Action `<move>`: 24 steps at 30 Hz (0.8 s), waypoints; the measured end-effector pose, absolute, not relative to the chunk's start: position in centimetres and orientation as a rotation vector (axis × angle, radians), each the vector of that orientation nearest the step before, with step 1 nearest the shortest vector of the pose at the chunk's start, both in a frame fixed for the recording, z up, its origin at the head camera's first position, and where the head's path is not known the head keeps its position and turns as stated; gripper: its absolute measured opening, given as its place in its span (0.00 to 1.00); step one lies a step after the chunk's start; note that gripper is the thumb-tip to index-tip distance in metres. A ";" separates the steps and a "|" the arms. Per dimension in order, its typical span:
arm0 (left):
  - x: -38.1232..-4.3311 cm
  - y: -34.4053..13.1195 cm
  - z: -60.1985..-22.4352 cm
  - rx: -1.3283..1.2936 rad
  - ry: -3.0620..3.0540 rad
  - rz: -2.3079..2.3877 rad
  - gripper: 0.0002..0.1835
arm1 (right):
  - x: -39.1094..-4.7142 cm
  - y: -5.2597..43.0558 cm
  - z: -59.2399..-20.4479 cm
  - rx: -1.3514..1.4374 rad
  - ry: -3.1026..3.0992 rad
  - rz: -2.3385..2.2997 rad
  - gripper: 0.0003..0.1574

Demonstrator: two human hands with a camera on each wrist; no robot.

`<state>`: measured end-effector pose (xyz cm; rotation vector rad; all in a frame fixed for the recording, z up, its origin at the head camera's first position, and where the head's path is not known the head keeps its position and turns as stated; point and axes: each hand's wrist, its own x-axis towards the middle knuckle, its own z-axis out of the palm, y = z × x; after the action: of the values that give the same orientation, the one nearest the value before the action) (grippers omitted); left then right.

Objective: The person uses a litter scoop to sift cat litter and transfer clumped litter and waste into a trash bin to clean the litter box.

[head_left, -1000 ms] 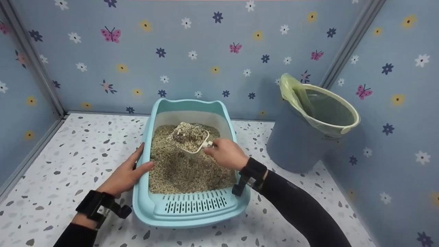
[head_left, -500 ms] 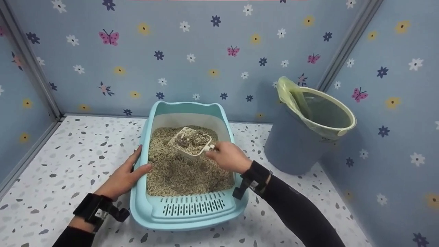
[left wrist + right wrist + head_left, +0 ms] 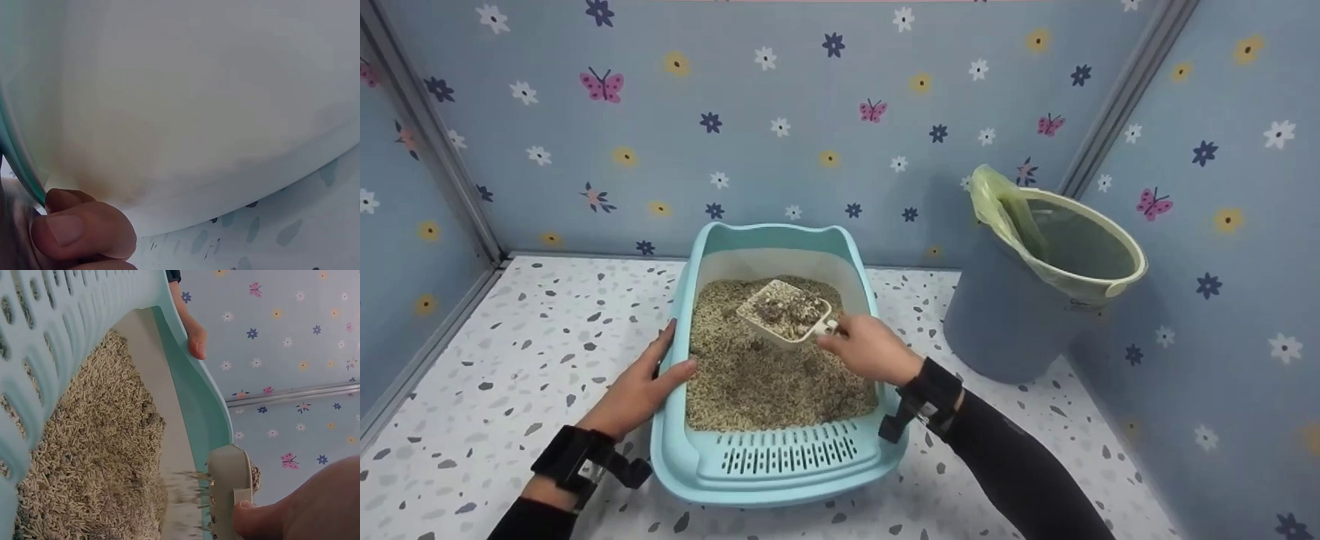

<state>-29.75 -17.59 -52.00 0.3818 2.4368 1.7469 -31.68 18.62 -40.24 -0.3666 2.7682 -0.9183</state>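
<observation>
A light-blue litter box point(image 3: 780, 489) holds beige pellet litter point(image 3: 765, 401). My left hand point(image 3: 637, 390) grips its left rim, thumb over the top; in the left wrist view the fingers point(image 3: 93, 230) curl under the rim beside the pale outer wall point(image 3: 197, 112). My right hand point(image 3: 877, 350) holds a cream litter scoop point(image 3: 767, 330) by its handle, above the litter. Pellets and darker clumps lie in the scoop. In the right wrist view, pellets fall in blurred streaks from beneath the scoop point(image 3: 229, 481). The handle is mostly hidden inside the hand.
A blue-grey bin point(image 3: 1005, 322) stands right of the box, lined with a yellowish bag point(image 3: 997, 202) folded over its rim. Flowered panels point(image 3: 787, 135) close in the back and sides. The floor point(image 3: 562, 322) is white with grey speckles.
The scoop has shifted slightly right and toward me, and the heap in it has become lower and flatter. My left hand keeps its grip on the rim.
</observation>
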 end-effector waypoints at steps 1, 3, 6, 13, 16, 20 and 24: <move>-29.8 -17.6 -52.0 0.378 2.439 1.747 0.49 | -31.7 18.6 -40.2 -0.354 2.765 -0.922 0.21; -29.8 -17.7 -52.0 0.374 2.437 1.755 0.49 | -31.9 18.4 -40.3 -0.348 2.758 -0.930 0.21; -29.9 -17.7 -52.0 0.377 2.431 1.772 0.49 | -31.8 18.5 -40.4 -0.351 2.752 -0.943 0.19; -29.6 -17.5 -52.3 0.372 2.416 1.799 0.49 | -31.4 18.5 -40.3 -0.342 2.735 -0.925 0.19; -29.7 -17.4 -52.4 0.381 2.404 1.812 0.49 | -31.6 18.3 -40.4 -0.347 2.741 -0.918 0.18; -29.7 -17.3 -52.2 0.387 2.418 1.786 0.49 | -31.0 18.9 -40.5 -0.345 2.745 -0.903 0.19; -29.8 -17.3 -51.9 0.394 2.414 1.777 0.49 | -30.9 19.1 -40.3 -0.387 2.753 -0.923 0.20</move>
<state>-29.80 -17.32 -51.86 0.3936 2.4137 1.7768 -30.87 19.06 -40.33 -0.3870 2.7533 -0.9233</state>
